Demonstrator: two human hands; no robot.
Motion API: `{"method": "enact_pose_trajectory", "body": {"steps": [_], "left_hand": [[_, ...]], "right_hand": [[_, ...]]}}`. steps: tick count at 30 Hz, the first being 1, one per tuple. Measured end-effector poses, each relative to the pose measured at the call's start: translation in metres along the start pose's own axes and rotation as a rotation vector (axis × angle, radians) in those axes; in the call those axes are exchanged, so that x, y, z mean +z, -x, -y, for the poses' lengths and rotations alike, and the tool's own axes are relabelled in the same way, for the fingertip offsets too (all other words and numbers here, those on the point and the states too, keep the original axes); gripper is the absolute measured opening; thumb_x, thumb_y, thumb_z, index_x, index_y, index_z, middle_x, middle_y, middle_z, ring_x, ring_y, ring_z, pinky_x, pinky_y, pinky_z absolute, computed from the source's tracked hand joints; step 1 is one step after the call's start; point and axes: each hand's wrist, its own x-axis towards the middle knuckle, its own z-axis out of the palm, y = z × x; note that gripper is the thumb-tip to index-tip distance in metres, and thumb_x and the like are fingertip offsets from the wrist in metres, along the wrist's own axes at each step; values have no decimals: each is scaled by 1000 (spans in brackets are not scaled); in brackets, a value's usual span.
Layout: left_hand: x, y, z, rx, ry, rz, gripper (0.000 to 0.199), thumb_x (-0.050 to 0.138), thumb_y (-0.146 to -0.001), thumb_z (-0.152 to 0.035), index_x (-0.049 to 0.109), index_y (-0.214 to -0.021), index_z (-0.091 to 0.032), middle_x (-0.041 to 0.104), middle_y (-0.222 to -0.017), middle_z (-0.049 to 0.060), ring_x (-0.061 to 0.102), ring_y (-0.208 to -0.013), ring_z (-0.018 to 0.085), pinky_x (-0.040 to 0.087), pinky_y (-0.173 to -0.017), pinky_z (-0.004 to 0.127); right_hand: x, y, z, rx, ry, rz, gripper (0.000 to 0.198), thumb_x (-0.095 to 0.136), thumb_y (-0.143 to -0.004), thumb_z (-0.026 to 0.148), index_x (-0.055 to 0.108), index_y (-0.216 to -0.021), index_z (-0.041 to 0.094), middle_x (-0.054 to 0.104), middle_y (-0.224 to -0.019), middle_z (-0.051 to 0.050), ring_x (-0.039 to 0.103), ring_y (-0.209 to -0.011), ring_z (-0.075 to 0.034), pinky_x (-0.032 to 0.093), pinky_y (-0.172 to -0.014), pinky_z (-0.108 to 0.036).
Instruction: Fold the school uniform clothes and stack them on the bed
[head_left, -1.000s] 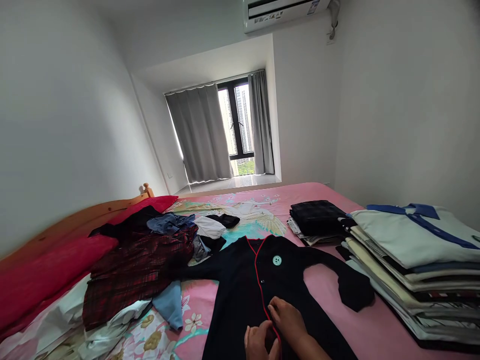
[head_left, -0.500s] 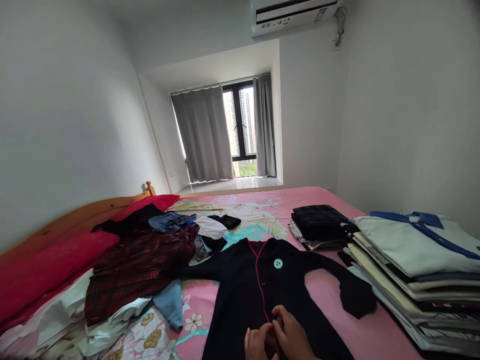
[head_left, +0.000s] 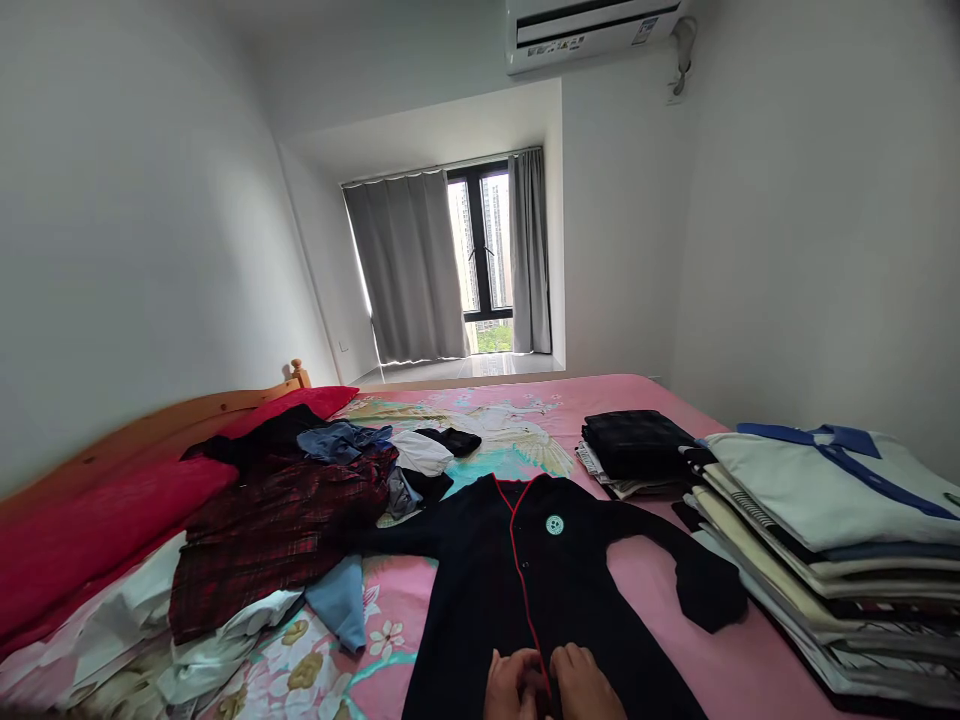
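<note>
A dark cardigan (head_left: 480, 600) with red edging and a round pale green badge lies front up on the bed, its sleeves spread to both sides. At its lower front, on the red-edged opening, my left hand (head_left: 516, 684) is closed with curled fingers pinching the edge. Close beside it, my right hand (head_left: 585, 684) is also closed on the other side of the red edge. The fingertips of both hands are partly hidden, and the cardigan's hem is out of view.
Loose clothes, among them a red plaid garment (head_left: 277, 535), lie heaped on the left by red pillows (head_left: 112, 520). On the right stand a tall stack of folded shirts (head_left: 825, 490) and a smaller dark folded pile (head_left: 637, 445). A wooden headboard (head_left: 187, 410) borders the bed's left side.
My right hand has moved slightly down and turned, its fingers now curled lower on the red edge. My left hand stays almost in place. The cardigan lies as before.
</note>
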Motion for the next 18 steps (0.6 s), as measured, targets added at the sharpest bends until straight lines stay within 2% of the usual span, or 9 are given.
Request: {"method": "enact_pose_trajectory", "body": {"steps": [6,10,13,18], "left_hand": [[-1,-1,-8,-24,-56,55,43,51,-56,-9,66,-92,-26,71,-74,0,64,-83,22,18,-108,56],[0,-3,-13,-60,-108,61,49,53,-50,-7,67,-94,-25,70,-78,1,62,-87,23,19,-109,53],[1,-3,-14,-70,-139,79,53,52,-48,-5,66,-96,-23,68,-73,0,61,-85,23,21,-108,49],[1,-3,-21,-95,-190,81,56,52,-51,-7,63,-104,-21,66,-72,0,60,-83,22,21,-107,46]], "right_hand": [[-12,-4,6,-11,23,62,42,53,-59,3,61,-96,20,62,-103,-7,55,-100,-24,45,-80,-31],[-27,-9,9,-28,102,77,38,52,-62,6,64,-97,16,65,-102,-12,57,-98,-29,45,-82,-37],[-35,-9,9,-4,125,132,36,50,-66,9,66,-97,15,67,-99,-15,60,-95,-31,46,-79,-39],[-31,-3,0,0,38,133,28,48,-70,17,67,-90,16,69,-92,-14,63,-88,-30,46,-71,-36]]}}
